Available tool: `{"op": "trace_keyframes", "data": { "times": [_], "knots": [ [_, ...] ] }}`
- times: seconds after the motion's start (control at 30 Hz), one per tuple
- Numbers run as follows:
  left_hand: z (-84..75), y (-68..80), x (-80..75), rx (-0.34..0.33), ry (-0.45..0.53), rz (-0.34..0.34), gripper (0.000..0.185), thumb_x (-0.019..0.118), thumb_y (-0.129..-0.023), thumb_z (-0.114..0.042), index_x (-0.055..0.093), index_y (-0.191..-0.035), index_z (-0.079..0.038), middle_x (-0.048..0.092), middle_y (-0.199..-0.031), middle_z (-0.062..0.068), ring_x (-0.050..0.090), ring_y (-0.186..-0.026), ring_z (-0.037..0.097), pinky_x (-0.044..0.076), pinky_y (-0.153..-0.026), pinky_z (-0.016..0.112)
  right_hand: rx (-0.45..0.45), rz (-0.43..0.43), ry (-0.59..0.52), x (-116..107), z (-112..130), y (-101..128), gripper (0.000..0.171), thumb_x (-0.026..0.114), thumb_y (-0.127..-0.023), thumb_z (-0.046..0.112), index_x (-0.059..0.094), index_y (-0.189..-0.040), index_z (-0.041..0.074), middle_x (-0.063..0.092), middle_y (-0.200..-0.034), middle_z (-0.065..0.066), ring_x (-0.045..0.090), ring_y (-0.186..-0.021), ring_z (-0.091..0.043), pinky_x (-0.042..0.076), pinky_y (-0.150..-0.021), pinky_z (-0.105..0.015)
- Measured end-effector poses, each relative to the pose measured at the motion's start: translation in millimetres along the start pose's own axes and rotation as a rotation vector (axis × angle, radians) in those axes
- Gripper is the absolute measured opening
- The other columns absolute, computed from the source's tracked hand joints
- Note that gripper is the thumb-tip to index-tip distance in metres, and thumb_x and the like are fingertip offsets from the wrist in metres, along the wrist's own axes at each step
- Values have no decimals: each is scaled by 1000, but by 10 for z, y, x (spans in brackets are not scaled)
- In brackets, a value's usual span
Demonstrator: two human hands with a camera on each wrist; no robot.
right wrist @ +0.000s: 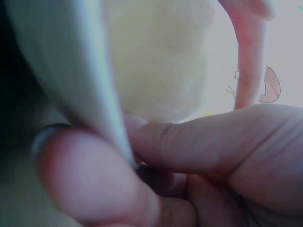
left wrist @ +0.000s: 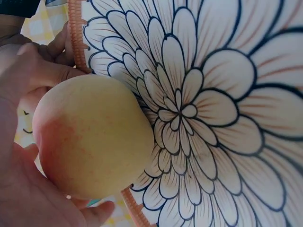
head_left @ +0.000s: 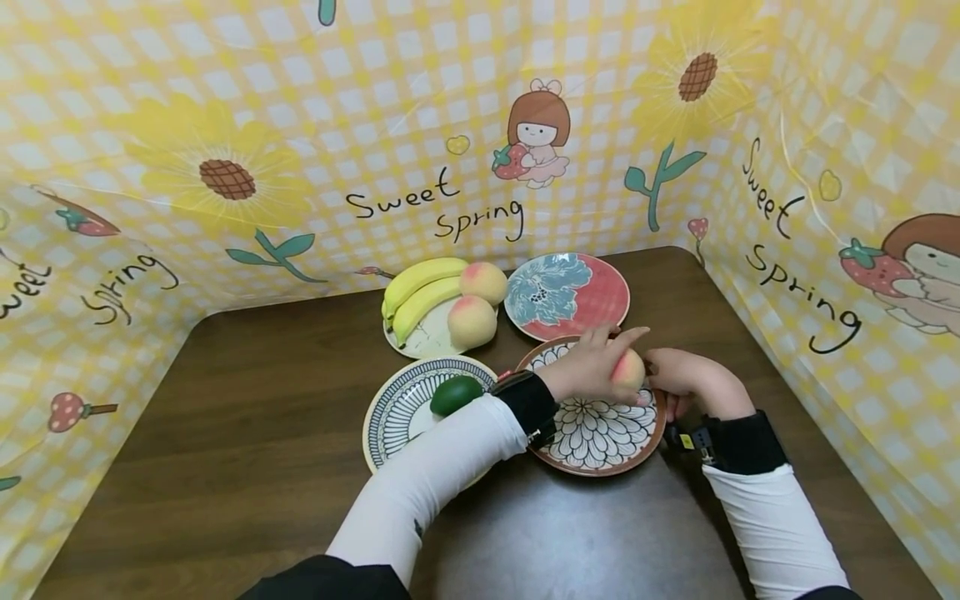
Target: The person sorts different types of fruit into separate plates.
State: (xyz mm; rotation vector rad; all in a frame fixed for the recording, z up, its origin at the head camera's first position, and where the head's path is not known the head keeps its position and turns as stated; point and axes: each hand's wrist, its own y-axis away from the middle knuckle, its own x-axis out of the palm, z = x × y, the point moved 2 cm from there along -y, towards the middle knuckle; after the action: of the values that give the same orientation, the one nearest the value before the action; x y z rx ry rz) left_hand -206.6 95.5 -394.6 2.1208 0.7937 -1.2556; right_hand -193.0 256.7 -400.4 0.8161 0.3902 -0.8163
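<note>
My left hand [head_left: 585, 367] grips a peach [head_left: 628, 370] at the right side of a brown-rimmed plate [head_left: 592, 442] with a black-and-white petal pattern. In the left wrist view, fingers and thumb curve round that peach [left wrist: 94, 137], which lies in front of the plate's petals [left wrist: 208, 94]. At the plate's right edge, my right hand [head_left: 693, 379] pinches the rim. The right wrist view shows its thumb and a finger on either side of the plate edge [right wrist: 94, 71], with the blurred peach [right wrist: 161, 61] just behind. Whether the peach touches the plate, I cannot tell.
A blue-and-white plate [head_left: 386, 425] with a green avocado-shaped fruit [head_left: 456, 395] stands to the left, partly under my left sleeve. Behind it, a pale plate [head_left: 420, 337] bears bananas [head_left: 423, 304] and two peaches [head_left: 472, 322]. A red-and-blue floral plate [head_left: 600, 292] stands at the back.
</note>
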Motion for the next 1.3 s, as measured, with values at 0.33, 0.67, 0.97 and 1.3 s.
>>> {"op": "trace_keyframes", "data": {
  "times": [0.33, 0.67, 0.97, 1.3],
  "knots": [
    [320, 307, -566, -45, 76, -156, 100, 80, -89, -36, 17, -165, -20, 16, -169, 20, 17, -158, 39, 34, -122, 57, 17, -6, -4, 17, -26, -8, 24, 43, -106, 4, 44, -122, -14, 66, -63, -13, 62, -46, -10, 55, -48, -27],
    [1279, 756, -1319, -396, 334, -309, 78, 66, -98, -34, 26, -157, -1, 22, -163, 29, 30, -151, 41, 31, -124, 52, 8, 14, -41, -10, -103, -70, 27, 42, -107, 5, 41, -127, -14, 66, -68, -13, 65, -49, -12, 57, -51, -28],
    [1698, 705, -996, -570, 357, -164, 98, 63, -95, -52, 19, -158, 9, 30, -163, 30, 34, -151, 40, 32, -124, 50, 46, -12, -19, -3, -70, -37, 32, 39, -107, 4, 41, -133, -14, 67, -70, -13, 63, -49, -10, 57, -52, -27],
    [1673, 510, -894, -549, 227, -157, 76, 75, -87, -41, 50, -136, 12, 59, -136, 28, 58, -120, 33, 46, -110, 42, 50, -9, -7, -5, -89, -71, 31, 39, -106, 5, 43, -131, -13, 68, -67, -15, 63, -48, -10, 56, -50, -28]
  ]
}}
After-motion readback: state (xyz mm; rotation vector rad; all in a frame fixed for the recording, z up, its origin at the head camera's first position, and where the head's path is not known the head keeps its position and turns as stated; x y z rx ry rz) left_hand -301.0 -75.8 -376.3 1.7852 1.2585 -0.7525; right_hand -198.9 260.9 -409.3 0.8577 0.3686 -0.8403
